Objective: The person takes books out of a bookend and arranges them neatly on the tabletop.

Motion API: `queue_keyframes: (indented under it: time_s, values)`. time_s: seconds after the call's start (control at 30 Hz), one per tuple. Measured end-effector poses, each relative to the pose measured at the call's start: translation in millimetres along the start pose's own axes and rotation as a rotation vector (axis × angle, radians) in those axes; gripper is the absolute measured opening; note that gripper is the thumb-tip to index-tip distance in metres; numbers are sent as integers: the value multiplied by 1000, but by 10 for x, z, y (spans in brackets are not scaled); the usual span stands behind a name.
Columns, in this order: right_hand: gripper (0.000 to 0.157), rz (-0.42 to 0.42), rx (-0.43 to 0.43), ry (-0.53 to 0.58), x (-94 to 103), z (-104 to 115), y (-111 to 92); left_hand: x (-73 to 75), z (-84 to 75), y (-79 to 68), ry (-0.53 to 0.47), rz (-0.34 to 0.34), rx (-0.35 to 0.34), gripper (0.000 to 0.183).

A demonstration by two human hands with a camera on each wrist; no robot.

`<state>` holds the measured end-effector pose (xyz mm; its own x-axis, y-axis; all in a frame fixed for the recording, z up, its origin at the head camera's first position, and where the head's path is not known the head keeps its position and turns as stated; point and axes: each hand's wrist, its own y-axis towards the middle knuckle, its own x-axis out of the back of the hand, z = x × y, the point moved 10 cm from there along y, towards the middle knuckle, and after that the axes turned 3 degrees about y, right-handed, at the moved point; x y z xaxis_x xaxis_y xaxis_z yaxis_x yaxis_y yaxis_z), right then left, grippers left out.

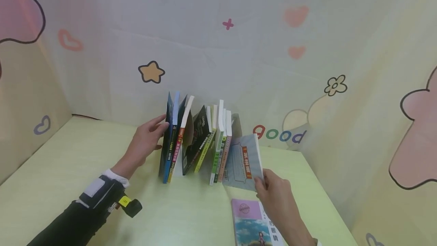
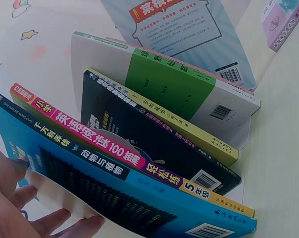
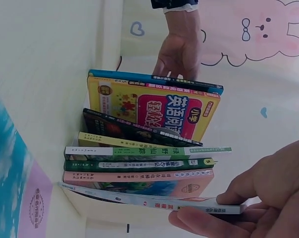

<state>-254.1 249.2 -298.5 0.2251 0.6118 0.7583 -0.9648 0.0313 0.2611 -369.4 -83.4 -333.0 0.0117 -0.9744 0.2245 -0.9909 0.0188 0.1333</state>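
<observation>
A row of several books stands upright on the table, some leaning. My left hand (image 1: 145,141) is at the row's left end, its extended fingers against the outer side of the blue book (image 2: 139,196). At the right end, my right hand (image 1: 278,193) pinches a light-blue book (image 1: 235,158) by its edge between thumb and fingers. This book is tilted against the row, next to a pink-spined book (image 3: 139,176). Between the ends stand a yellow book (image 3: 134,101), a black book (image 2: 139,129) and a green-and-white book (image 2: 169,74).
A book with a purple and sky-blue cover (image 1: 249,219) lies flat on the pale table (image 1: 177,219), near my right forearm. A grey bookend (image 1: 236,124) shows behind the row's right end. A printed cloth (image 1: 205,48) hangs behind the table.
</observation>
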Motion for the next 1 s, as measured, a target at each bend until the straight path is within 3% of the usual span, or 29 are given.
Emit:
queue_keyframes:
  time_s: [0.17, 0.4, 0.8, 1.0]
  values:
    - [30, -44, 15, 13, 77, -19, -56, 8, -7, 7, 19, -8, -10, 64]
    - [29, -45, -36, 29, 200, -55, -130, 17, -35, 0, 58, -6, -24, 64]
    - [24, -114, 13, 12, 606, 56, -286, 17, -18, 9, 75, 16, -62, 66]
    - [24, -122, 3, 31, 692, 46, -343, 106, -5, -82, 185, -53, -79, 68]
